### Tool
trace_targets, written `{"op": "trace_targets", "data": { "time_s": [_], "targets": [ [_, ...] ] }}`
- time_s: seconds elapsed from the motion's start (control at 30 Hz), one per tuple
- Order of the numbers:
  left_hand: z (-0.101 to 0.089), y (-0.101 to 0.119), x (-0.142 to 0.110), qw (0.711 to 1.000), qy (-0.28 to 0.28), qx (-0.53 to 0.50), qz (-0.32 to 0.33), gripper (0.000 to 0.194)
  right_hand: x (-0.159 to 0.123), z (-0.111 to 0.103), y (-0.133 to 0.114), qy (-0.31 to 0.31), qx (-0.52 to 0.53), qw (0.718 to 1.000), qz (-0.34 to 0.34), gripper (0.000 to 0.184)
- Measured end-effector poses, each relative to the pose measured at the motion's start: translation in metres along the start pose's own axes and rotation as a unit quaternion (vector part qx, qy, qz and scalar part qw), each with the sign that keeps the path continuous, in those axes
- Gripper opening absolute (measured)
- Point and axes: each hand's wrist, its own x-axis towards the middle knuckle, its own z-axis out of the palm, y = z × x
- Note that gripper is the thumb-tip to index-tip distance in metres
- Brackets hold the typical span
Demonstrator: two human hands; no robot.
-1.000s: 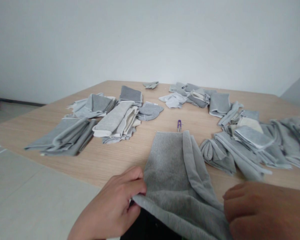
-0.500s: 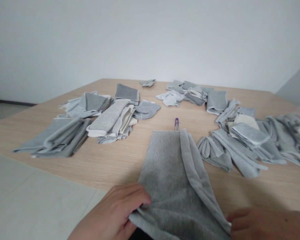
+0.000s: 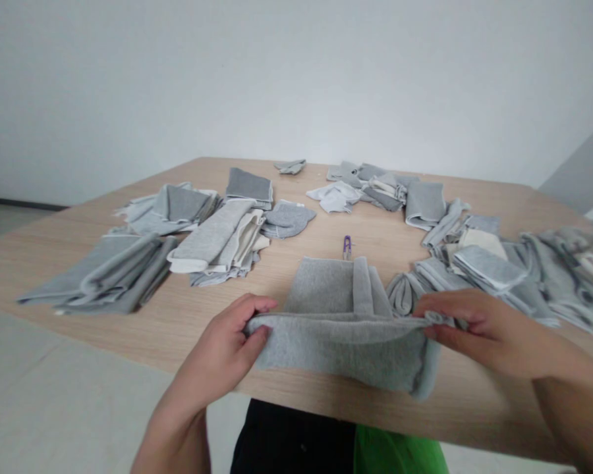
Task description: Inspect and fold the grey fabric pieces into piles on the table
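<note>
A grey piece of knit fabric (image 3: pixel 336 352) lies at the near side of the table, its near part lifted and folded over toward the far end. My left hand (image 3: pixel 232 349) pinches the left end of the fold between thumb and fingers. At the right end, my right hand (image 3: pixel 467 329) grips the same fold, some cloth bunched at the fingertips. Beyond the fold, the far part lies flat with a narrow strip folded along its right side. Just past its far edge are small purple thread snips (image 3: pixel 346 247).
Folded grey cloths (image 3: pixel 113 270) and a cream-and-grey stack (image 3: pixel 222 237) lie on the left. Heaped grey pieces (image 3: pixel 494 266) spread along the right. More cloths (image 3: pixel 375 184) sit toward the back, before a white wall. The wooden table's (image 3: pixel 326 398) near edge faces my lap.
Both hands have moved up and away from me, bringing the near part of the grey fabric over its far part. The table's near edge and my lap have come into view.
</note>
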Motion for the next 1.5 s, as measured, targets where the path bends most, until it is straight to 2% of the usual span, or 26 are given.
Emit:
{"op": "trace_targets", "data": {
  "time_s": [0.07,0.23,0.37,0.5,0.63,0.73,0.93,1.03,1.13,1.27,1.33,1.4,1.5],
  "targets": [
    [0.003,0.001,0.019,1.0,0.025,-0.001,-0.017,0.027,0.014,0.007,0.012,0.016,0.017,0.999,0.046,0.029],
    [0.005,0.007,0.066,0.991,0.093,0.021,-0.093,0.035,0.045,0.021,0.045,0.165,0.033,0.975,0.148,0.035],
    [0.012,-0.001,0.094,0.984,0.13,0.03,-0.114,0.038,0.068,0.029,0.072,0.235,0.059,0.949,0.202,0.034],
    [0.03,-0.021,0.115,0.98,0.139,0.034,-0.136,0.037,0.091,0.035,0.089,0.249,0.049,0.938,0.238,0.034],
    [0.048,-0.038,0.129,0.979,0.129,0.035,-0.154,0.032,0.107,0.039,0.096,0.246,0.028,0.936,0.25,0.033],
    [0.056,-0.044,0.136,0.98,0.114,0.034,-0.159,0.028,0.112,0.042,0.101,0.236,0.011,0.936,0.263,0.03],
    [0.07,-0.05,0.152,0.98,0.1,0.023,-0.17,0.031,0.116,0.051,0.12,0.244,-0.008,0.927,0.284,0.026],
    [0.079,-0.057,0.158,0.977,0.106,0.029,-0.183,0.034,0.119,0.058,0.13,0.26,-0.01,0.922,0.288,0.03],
    [0.081,-0.061,0.159,0.972,0.125,0.054,-0.194,0.039,0.121,0.064,0.139,0.297,-0.023,0.907,0.297,0.044],
    [0.073,-0.056,0.151,0.972,0.116,0.1,-0.18,0.039,0.12,0.069,0.136,0.334,-0.038,0.898,0.282,0.052],
    [0.066,-0.051,0.144,0.974,0.082,0.125,-0.168,0.036,0.115,0.073,0.124,0.324,-0.048,0.912,0.247,0.051],
    [0.059,-0.047,0.134,0.973,0.035,0.152,-0.168,0.036,0.108,0.081,0.104,0.276,-0.083,0.94,0.181,0.049],
    [0.05,-0.042,0.115,0.957,-0.034,0.202,-0.204,0.045,0.094,0.099,0.065,0.143,-0.169,0.973,0.07,0.05]
  ]
}}
